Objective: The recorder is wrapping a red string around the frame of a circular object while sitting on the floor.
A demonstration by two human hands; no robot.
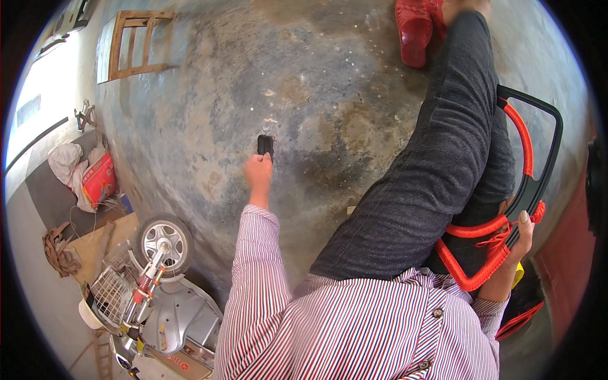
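- Over concrete floor (209, 107): left hand (258, 172) outstretched, fingers pinched on small black object (265, 145).
- Right hand (520, 237) wrapped round black frame (544, 164) with orange cord (491, 228) at seat edge.

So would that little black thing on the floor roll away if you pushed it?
Probably not: the small black object looks flat and boxy, so it would likely slide, not roll. It seems light, since the left hand reaches it with just fingertips. The concrete floor looks rough, so it shouldn't slide far.
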